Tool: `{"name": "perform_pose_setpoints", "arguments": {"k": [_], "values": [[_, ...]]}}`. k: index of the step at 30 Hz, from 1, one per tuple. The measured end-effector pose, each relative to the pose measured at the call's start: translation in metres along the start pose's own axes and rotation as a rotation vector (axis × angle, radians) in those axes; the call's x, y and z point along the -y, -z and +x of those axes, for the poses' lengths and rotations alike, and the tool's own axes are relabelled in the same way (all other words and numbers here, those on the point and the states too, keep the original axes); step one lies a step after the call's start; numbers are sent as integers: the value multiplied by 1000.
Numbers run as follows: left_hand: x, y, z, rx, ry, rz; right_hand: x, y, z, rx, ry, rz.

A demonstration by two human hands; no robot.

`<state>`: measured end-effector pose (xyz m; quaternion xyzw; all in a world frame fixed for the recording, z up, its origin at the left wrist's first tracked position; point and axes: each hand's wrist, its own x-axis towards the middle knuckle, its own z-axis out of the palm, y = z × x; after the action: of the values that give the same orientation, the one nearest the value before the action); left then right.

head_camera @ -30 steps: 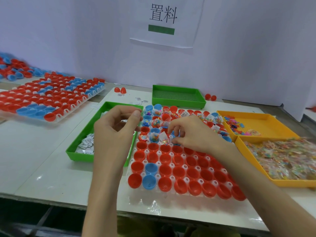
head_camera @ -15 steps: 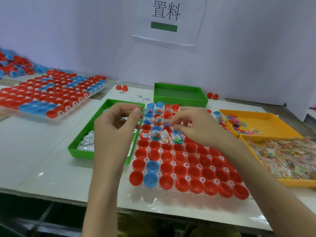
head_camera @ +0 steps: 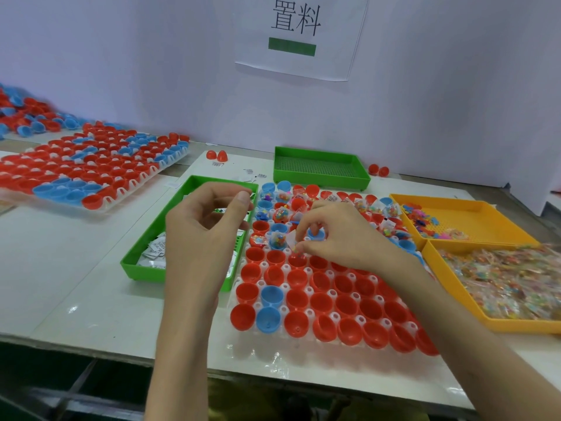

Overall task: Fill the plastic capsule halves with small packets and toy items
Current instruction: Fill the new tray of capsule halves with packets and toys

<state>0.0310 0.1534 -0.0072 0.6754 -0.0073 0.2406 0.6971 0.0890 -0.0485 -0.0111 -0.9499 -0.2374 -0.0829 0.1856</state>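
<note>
Left grip (head_camera: 206,238) is nearly closed: the thumb and the curled fingers pinch a few small white slips (head_camera: 223,210) with black print, and it hovers above the near green tray (head_camera: 142,270), where more white packets (head_camera: 154,249) lie in a loose heap. Right grip (head_camera: 340,235) is also closed at the fingertips, which pinch one small clear packet (head_camera: 293,243) with something coloured inside. This packet is low over the capsule halves (head_camera: 318,299), just at the line between the filled rows and the unfilled rows. The capsule halves, mostly red and a few blue, stand with the opening upward in a clear holder in the middle of the tabletop (head_camera: 76,268), directly beside the near green tray. The far rows (head_camera: 279,214) already contain packets and small toys; the near rows contain nothing. At the right side, a yellow tray (head_camera: 522,325) is full of clear toy packets, and behind it a second yellow tray (head_camera: 473,214) holds some small coloured toys. Another green tray (head_camera: 321,168) stands at the back near the wall, with loose red halves (head_camera: 379,170) beside it. At the left, a second holder (head_camera: 91,165) with red and blue halves lies well apart. A paper sign (head_camera: 297,34) hangs on the wall.
</note>
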Motion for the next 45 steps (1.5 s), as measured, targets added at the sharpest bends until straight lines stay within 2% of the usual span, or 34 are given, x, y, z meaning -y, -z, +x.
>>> {"name": "perform_pose_setpoints", "arguments": {"k": [2,4,11,38,42,45], "values": [[0,1,0,-2,-4,3,-1,4,2,-52,-25,110],[0,1,0,-4,-6,3,-3,6,5,-79,-45,105],[0,1,0,-2,-5,2,-3,-5,12,-23,-39,7],[1,3,1,-6,-10,-13,-4,-3,19,58,5,-7],[2,6,3,-15,1,-17,-5,13,19,-27,-18,106],[3,10,5,-40,5,7,-10,29,16,-80,-63,105]]}}
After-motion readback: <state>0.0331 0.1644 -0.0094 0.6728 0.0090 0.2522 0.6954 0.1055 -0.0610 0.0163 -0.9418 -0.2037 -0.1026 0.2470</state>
